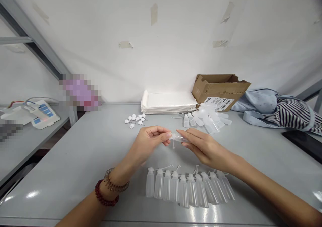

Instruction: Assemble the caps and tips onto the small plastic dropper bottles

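Above the middle of the table, my right hand (201, 143) grips a small clear plastic squeeze bottle (179, 138) by its body, the bottle lying sideways. My left hand (156, 136) pinches the white tip at the bottle's neck end; the fingers partly hide that tip. A thin strap dangles below the neck. Nearer to me stands or lies a row of several like bottles (192, 190) with strapped caps. Beyond my left hand, several small white pointed caps (136, 119) lie scattered. Past my right hand is a loose pile of more clear bottles (210, 118).
A stack of white padded envelopes (168, 102) lies against the wall beside an open cardboard box (221, 91). On the right are a light blue and striped cloth bag (284, 111) and a black flat object (305, 144). A barcode scanner (36, 111) rests on the left table.
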Available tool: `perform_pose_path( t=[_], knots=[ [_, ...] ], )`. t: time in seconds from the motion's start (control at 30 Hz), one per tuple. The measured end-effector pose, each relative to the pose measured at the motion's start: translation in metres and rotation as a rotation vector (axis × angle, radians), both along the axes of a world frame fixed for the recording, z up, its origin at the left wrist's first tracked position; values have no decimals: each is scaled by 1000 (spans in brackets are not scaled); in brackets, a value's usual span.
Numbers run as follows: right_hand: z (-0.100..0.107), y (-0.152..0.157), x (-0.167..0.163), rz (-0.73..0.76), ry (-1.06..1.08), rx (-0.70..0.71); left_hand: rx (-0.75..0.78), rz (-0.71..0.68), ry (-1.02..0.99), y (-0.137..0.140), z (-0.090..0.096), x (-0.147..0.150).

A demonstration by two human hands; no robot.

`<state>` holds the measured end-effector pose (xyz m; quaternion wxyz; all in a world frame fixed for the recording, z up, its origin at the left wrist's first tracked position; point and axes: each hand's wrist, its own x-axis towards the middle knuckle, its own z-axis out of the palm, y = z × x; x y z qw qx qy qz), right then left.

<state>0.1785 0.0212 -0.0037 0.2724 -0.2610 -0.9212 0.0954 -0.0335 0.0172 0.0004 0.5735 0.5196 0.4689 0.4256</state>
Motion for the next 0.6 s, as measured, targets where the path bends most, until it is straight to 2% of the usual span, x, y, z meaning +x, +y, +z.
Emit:
perform_pose_path(
  t=[0.13, 0.17, 0.23, 0.3, 0.43, 0.5, 0.6],
  knots=[
    [-6, -1, -1, -52, -157, 264, -15, -62, 34, 0, -2, 0],
    [-6, -3, -1, -57, -172, 278, -21, -83, 38, 0, -3, 0],
    [-7, -6, -1, -56, -151, 213, -24, -120, 45, 1, -5, 0],
    [-6, -9, -1, -56, -75, 41, -3, -137, 48, 0, -5, 1],
    [2, -18, -4, -111, 131, -393, 115, -96, 81, -5, -1, 5],
    [6, -19, -6, -135, 218, -629, 200, -60, 138, -8, 1, 6],
    [8, -17, -8, -91, 382, -1013, 395, -66, 244, -11, 0, 7]
  ],
)
